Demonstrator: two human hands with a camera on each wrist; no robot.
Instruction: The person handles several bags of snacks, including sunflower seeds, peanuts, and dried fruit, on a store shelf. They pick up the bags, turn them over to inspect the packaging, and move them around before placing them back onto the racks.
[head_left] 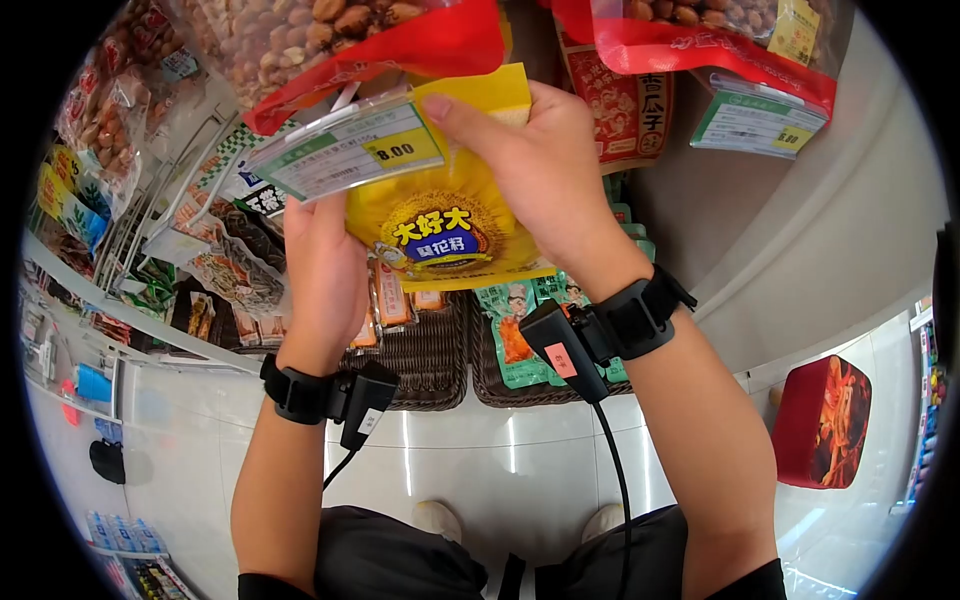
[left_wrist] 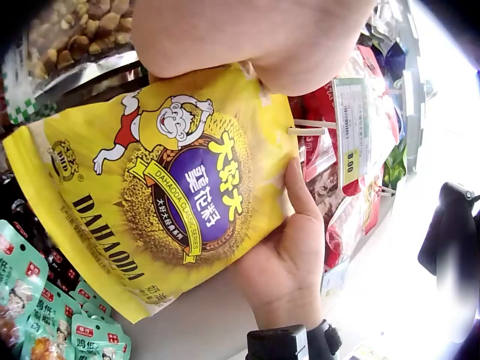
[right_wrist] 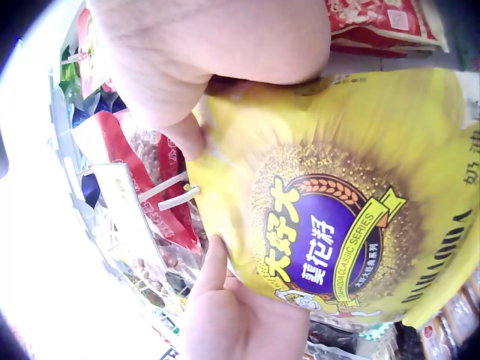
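Pale, glossy floor tiles [head_left: 560,450] and crowded snack displays form the background in the head view. Both of the person's bare hands are clamped on one item, a bright yellow, puffed plastic bag [head_left: 455,215] with a blue-purple oval emblem, held in front of the displays: the left hand [head_left: 322,275] at its left side, the right hand [head_left: 548,170] at its upper part, thumb in front. Judging by its smooth, creased film, the bag should prove light, soft and rather slippery, its contents shifting under pressure; the flat edges probably offer the surest hold, while squeezing the middle might strain the seams. Two white hook prongs [left_wrist: 311,123] appear to meet its edge between the hands; whether they pass through it cannot be told. Just in front, a green-and-white price card in a clear holder [head_left: 340,165] covers part of the bag and of the left hand, forming the chief obstruction. Clear nut bags with red trim [head_left: 350,45] crowd close above. Below lie dark brown wicker baskets [head_left: 425,350] and mint-green pouches [head_left: 515,345]; farther off, at right, stands a dark red box [head_left: 820,425].
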